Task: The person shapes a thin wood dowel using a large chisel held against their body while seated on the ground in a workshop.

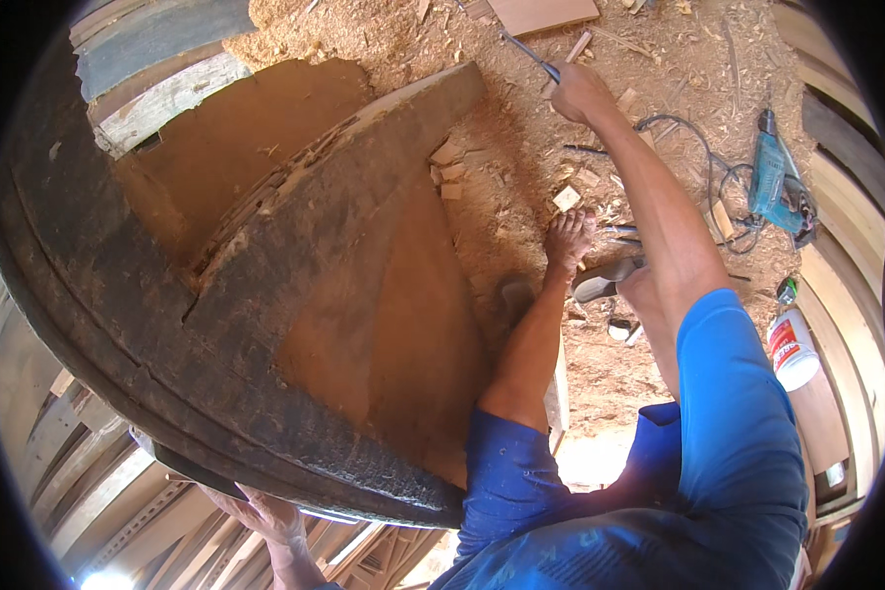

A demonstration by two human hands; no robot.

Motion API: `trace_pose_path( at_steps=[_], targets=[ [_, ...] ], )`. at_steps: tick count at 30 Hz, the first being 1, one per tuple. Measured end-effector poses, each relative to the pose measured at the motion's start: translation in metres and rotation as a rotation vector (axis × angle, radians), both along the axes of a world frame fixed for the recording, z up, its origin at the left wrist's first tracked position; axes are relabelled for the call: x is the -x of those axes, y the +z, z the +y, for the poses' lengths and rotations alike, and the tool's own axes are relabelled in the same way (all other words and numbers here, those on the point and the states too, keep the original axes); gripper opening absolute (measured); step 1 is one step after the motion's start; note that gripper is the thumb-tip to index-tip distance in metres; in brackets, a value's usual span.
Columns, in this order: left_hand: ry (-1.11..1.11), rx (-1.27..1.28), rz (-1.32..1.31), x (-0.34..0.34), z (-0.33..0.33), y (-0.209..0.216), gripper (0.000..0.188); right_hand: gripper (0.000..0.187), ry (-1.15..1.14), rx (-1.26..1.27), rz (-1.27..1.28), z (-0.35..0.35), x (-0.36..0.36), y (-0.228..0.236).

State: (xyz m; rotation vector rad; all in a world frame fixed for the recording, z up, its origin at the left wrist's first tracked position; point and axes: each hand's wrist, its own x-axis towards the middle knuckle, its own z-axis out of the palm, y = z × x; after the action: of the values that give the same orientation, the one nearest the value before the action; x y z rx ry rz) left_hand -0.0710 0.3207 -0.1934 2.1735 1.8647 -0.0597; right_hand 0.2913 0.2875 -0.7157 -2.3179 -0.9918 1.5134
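A large dark wooden frame (98, 285) with a curved outer rim and a thick spoke-like bar (364, 147) fills the left side. My left hand (267, 516) is at the outside of its rim near the lower edge, apparently gripping it; some fingers are partly hidden. At the upper middle, my right hand (582, 95) is closed round the dark handle of a slim hand tool (531, 56) with a long metal shaft. This tool points up and left over the shavings, and I cannot make out the exact shape of its tip.
Wood shavings (688, 59) cover the ground, with a flat board (544, 12) at the top. A teal power drill (779, 187) lies at the right with its cord looped beside it. Near it are a white bottle (794, 354) and stacked planks (846, 236). My bare foot (568, 239) rests among offcuts.
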Motion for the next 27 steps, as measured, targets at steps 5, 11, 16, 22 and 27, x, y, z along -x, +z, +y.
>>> trace_pose_path(
  at_steps=[5,11,16,22,27],
  targets=[
    [0.111,-0.085,-0.02,0.003,-0.007,0.001,0.063,0.017,-0.073,0.064,0.139,-0.034,0.01,0.049],
    [0.388,0.211,-0.287,-0.048,0.002,0.003,0.038,0.021,-0.343,-0.143,0.134,-0.163,0.046,0.184],
    [0.201,0.07,-0.215,-0.062,0.008,0.012,0.034,0.021,-0.615,-0.13,0.321,-0.217,0.05,0.312],
    [0.066,-0.042,-0.021,-0.061,0.007,0.022,0.04,0.012,-0.785,-0.285,0.522,-0.176,0.017,0.448],
    [0.019,-0.056,0.029,-0.05,0.012,0.018,0.046,0.015,-0.94,-0.572,0.564,-0.153,0.029,0.516]
  ],
)
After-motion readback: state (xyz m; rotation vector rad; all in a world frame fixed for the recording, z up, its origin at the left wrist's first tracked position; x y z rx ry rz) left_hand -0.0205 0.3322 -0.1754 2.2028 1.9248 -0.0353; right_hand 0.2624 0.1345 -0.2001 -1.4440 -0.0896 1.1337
